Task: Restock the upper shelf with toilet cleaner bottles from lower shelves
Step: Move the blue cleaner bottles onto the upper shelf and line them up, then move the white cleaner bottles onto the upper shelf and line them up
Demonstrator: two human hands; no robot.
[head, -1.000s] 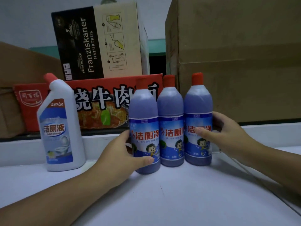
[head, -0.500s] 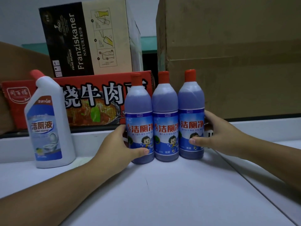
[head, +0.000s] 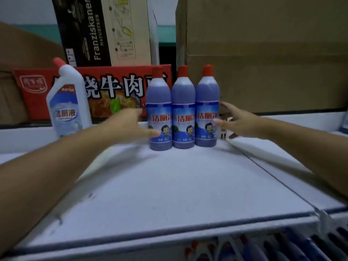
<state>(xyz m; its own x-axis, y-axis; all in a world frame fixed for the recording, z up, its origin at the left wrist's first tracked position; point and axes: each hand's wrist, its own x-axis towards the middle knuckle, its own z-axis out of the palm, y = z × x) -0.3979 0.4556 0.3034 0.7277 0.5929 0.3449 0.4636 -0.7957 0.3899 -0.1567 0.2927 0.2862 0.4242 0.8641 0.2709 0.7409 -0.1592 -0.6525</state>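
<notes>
While blurred by motion, head view only: three purple toilet cleaner bottles (head: 183, 110) upright in a tight row on white upper shelf (head: 169, 185), red caps, blue-and-white labels facing out, sides touching one another. Row set toward back of shelf, just in front of big brown carton (head: 263, 53).

Left hand (head: 130, 127) just beside leftmost bottle, fingers loosely spread, thumb tip at or touching the lower label; contact too blurred to confirm. No grip closed round the bottle.

Right hand (head: 237, 123) just beside rightmost bottle, fingers apart and extended, thumb tip near label edge; touching or clear of it, cannot tell. Nothing pinched.

White angled-neck cleaner bottle (head: 68, 106) with red cap standing alone on left of shelf, well apart from the purple row, partly hidden by left forearm.

Behind: red noodle carton (head: 105, 87) lying flat, black-and-cream beer box (head: 101, 31) stacked on top of it.

Bottom edge: lower shelf glimpsed, more red-capped bottles (head: 250, 249), heavily blurred, count unclear.
</notes>
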